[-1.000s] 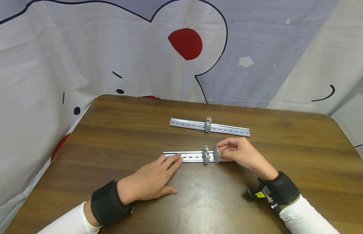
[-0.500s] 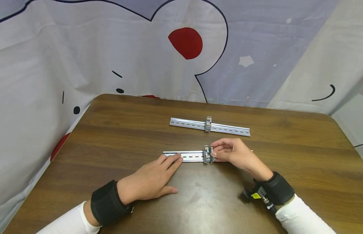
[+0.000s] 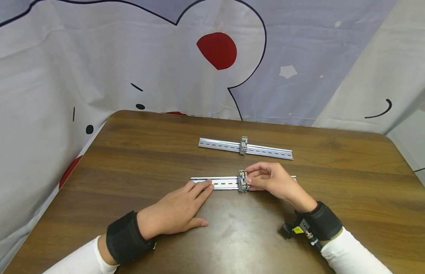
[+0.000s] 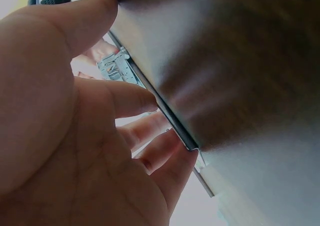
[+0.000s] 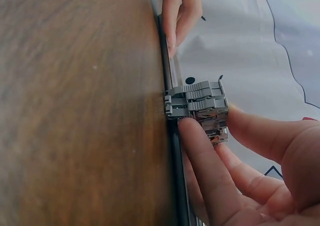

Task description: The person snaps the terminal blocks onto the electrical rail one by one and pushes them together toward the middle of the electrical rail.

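Note:
A slotted metal DIN rail (image 3: 226,183) lies lengthwise across the table before me. Straight fingers of my left hand (image 3: 174,211) rest on its left part, with the thumb spread out over the tabletop. Grey terminal blocks (image 3: 241,180) with orange spots sit side by side across the rail near its middle. My right hand (image 3: 275,182) pinches the rightmost terminal block between thumb and fingers, up against its neighbour. In the right wrist view, the grey blocks (image 5: 197,100) straddle the rail with fingertips at their side. My right hand covers much of the rail's right part.
Farther back lies a second DIN rail (image 3: 219,145), slightly slanted, bearing a small group of grey terminal blocks (image 3: 243,145). Behind the wooden table (image 3: 147,152) hangs a printed curtain (image 3: 157,61). Black straps (image 3: 127,238) wrap both wrists.
My right hand has slid its terminal block left along the rail, closing the gap to the other block. My left hand has stayed in place.

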`<state>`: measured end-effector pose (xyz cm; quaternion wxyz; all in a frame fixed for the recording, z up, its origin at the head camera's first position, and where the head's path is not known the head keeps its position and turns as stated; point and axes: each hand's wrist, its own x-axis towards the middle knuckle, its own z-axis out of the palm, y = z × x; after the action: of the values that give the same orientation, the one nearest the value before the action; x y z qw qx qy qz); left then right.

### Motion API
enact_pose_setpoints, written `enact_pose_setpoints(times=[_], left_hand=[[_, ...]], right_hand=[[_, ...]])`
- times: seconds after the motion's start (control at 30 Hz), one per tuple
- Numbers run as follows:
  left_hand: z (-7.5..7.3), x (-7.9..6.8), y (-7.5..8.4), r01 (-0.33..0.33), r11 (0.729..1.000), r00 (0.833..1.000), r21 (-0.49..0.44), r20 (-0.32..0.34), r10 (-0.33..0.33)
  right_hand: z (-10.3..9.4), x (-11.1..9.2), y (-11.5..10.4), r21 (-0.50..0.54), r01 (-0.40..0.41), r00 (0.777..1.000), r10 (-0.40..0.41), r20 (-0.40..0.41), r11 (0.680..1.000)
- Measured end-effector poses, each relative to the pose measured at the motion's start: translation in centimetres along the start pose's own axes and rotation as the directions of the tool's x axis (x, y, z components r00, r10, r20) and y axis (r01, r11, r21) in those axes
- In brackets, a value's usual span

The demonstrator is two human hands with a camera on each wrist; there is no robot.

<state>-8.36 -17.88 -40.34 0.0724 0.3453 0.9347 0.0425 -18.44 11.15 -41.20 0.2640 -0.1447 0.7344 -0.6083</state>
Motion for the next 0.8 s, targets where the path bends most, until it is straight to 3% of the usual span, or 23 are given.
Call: enact_pose_setpoints(times=[0.43, 0.8], left_hand=[[0.04, 0.11, 0.06, -0.007, 1.000, 1.000, 0.010, 0.008, 0.007], [-0.01, -0.01, -0.54, 0.004, 0.998, 0.999, -0.069, 0.039, -0.001]], right_hand=[[-0.01, -0.07, 0.30, -0.012, -0.020, 1.000, 0.020, -0.005, 1.000], [0.37, -0.12, 0.28, -0.036, -0.030, 0.999, 0.030, -0.013, 0.999]])
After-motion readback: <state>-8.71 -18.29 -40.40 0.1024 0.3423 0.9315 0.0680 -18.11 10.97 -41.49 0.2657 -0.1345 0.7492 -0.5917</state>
